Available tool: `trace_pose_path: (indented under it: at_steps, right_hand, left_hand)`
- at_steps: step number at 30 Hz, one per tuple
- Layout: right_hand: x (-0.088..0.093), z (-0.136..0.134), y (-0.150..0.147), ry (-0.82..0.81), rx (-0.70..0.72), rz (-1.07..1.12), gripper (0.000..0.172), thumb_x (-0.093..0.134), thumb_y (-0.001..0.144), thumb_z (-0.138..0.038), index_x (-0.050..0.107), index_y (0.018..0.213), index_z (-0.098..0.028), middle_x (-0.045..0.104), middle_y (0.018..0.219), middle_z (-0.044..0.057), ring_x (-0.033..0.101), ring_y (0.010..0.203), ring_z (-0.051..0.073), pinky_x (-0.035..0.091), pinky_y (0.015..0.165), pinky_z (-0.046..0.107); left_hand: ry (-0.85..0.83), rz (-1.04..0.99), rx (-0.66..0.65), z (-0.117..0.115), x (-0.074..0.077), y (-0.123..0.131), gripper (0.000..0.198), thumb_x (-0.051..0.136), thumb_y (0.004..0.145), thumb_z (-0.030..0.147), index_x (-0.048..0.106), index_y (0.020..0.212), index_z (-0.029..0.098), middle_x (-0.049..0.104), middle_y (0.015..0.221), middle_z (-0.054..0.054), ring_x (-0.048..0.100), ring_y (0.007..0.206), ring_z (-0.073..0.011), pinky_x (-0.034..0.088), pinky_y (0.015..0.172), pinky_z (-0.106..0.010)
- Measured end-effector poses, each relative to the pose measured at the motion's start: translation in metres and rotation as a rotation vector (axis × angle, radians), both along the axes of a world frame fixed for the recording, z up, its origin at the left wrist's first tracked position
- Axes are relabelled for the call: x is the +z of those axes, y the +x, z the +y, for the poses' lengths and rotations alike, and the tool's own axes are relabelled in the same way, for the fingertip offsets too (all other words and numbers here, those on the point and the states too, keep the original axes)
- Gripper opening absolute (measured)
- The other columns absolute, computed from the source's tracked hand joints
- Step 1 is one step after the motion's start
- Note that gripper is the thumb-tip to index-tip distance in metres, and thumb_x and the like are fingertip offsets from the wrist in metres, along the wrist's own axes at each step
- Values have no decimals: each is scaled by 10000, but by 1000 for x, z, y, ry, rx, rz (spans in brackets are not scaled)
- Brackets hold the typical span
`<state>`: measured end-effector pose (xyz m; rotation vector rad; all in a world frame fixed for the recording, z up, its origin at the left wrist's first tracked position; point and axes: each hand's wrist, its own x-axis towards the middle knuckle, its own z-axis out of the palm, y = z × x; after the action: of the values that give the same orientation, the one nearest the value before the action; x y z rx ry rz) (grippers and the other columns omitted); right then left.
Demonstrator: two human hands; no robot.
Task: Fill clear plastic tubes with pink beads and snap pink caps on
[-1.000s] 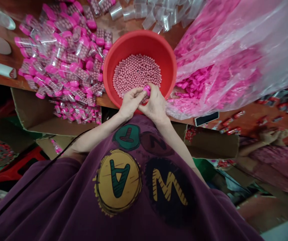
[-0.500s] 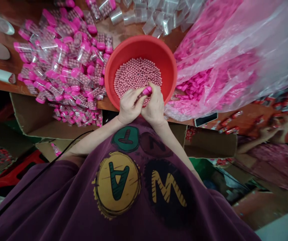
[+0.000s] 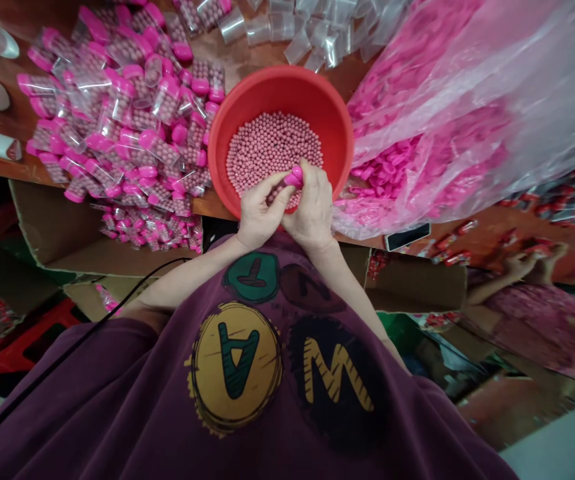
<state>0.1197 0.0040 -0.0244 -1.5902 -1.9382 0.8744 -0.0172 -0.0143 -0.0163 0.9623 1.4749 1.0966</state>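
Over the near side of a red bowl (image 3: 340, 127), my left hand (image 3: 261, 212) is closed round a small clear container (image 3: 273, 195) with pink beads in it. My right hand (image 3: 312, 205) has thumb and fingers closed on the bright pink cap (image 3: 294, 177) at the container's end. Whether the cap is fully seated cannot be made out. Pink beads (image 3: 272, 150) fill the bottom of the bowl below both hands. Left of the bowl lies a large heap of capped, bead-filled containers (image 3: 137, 133).
Empty clear containers (image 3: 300, 47) lie behind the bowl. A plastic bag (image 3: 432, 133) of pink caps stands right, with a phone (image 3: 407, 237) by the table edge. Cardboard boxes (image 3: 57, 233) sit below the edge. Another person's hands (image 3: 535, 260) work at far right.
My right hand has opened out slightly and turned around the cap, and more of the cap shows. My left hand keeps hold of the container. The whole view has shifted a little.
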Motion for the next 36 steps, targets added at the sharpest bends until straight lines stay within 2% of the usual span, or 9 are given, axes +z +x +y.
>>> trace_pose_path:
  at_steps: [5, 9, 12, 15, 18, 21, 27, 32, 36]
  right_hand:
    - [-4, -2, 5, -28, 110, -76, 712, 577, 1059, -570, 480, 1650, -186, 566, 1625, 208, 504, 1592, 426, 393, 1360, 754]
    - [8, 3, 17, -98, 220, 3, 830, 665, 1007, -646, 457, 1684, -211, 562, 1631, 191, 515, 1566, 400, 414, 1353, 721]
    - [21, 10, 27, -134, 255, 110, 678, 625, 1055, -654, 563, 1623, -289, 647, 1538, 126, 599, 1473, 341, 487, 1308, 658]
    - [29, 17, 32, -110, 210, 196, 446, 545, 1131, -594, 718, 1435, -317, 742, 1326, 72, 704, 1269, 264, 603, 1173, 538]
    - [32, 18, 33, -62, 208, 170, 381, 525, 1154, -553, 769, 1292, -297, 772, 1167, 58, 723, 1134, 248, 625, 1114, 519]
    - [30, 11, 32, -44, 281, 50, 401, 586, 1120, -556, 729, 1357, -266, 755, 1221, 94, 704, 1196, 296, 593, 1168, 597]
    - [8, -6, 11, -81, 281, -231, 744, 767, 992, -538, 518, 1552, -117, 622, 1449, 228, 586, 1437, 452, 505, 1227, 743]
    - [-15, -9, 2, -73, 216, -264, 621, 710, 1011, -435, 494, 1507, -131, 616, 1412, 215, 607, 1396, 422, 533, 1202, 698]
    - [-21, -11, 7, -47, 229, -260, 641, 740, 959, -401, 497, 1491, -138, 644, 1340, 187, 638, 1314, 395, 549, 1178, 680]
  left_hand:
    - [-35, -302, 15, -5, -30, 5, 369, 692, 1076, 575, 746, 1256, 258, 779, 1009, -29, 741, 836, -156, 633, 791, -310]
    - [-41, -367, -29, -5, -43, -3, 387, 742, 1044, 588, 756, 1248, 260, 782, 1002, -28, 713, 743, -136, 617, 694, -288]
    - [-30, -356, -61, -5, -40, -9, 386, 762, 1034, 579, 773, 1254, 262, 780, 984, -28, 718, 743, -138, 602, 663, -278]
    - [-45, -353, -69, -9, -34, -10, 378, 744, 1050, 569, 777, 1274, 267, 778, 958, -27, 728, 735, -139, 587, 641, -271]
    - [-93, -368, -54, -12, -30, -8, 341, 750, 1054, 543, 786, 1243, 262, 761, 901, -16, 703, 684, -124, 548, 598, -249]
    - [-159, -389, -16, -14, -26, -4, 290, 780, 1039, 499, 791, 1168, 239, 751, 848, -4, 656, 637, -105, 517, 563, -224]
    - [-213, -363, 77, -8, -24, 2, 184, 791, 1034, 378, 787, 1059, 196, 794, 885, -5, 663, 654, -84, 576, 637, -211]
    - [-265, -385, 71, -5, -26, 4, 144, 791, 1044, 337, 802, 1058, 194, 776, 833, 3, 688, 681, -92, 603, 678, -220]
    - [-290, -446, 56, -7, -22, 2, 118, 824, 1017, 305, 812, 1068, 199, 786, 856, 3, 708, 713, -95, 623, 702, -227]
